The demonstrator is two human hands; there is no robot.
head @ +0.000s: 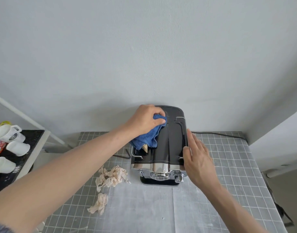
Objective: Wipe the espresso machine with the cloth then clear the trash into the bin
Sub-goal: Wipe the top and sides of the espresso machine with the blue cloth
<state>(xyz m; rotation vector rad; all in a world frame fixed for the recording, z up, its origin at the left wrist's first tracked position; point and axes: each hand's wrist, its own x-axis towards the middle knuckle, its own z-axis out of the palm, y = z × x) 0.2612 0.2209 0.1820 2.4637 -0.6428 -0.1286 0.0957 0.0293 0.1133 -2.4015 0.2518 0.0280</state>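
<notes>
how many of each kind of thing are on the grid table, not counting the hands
espresso machine: 1
blue cloth, held on the machine's top by the left hand: 1
crumpled tissue clumps: 2
bent dark tool left of the machine: 1
black cable behind it: 1
total: 6
The right hand rests flat against the machine's right side.

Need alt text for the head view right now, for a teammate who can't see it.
A left hand presses a blue cloth on top of a black espresso machine while the right hand lies flat against its right side. Crumpled tissue trash lies on the grid-patterned table left of the machine.
</notes>
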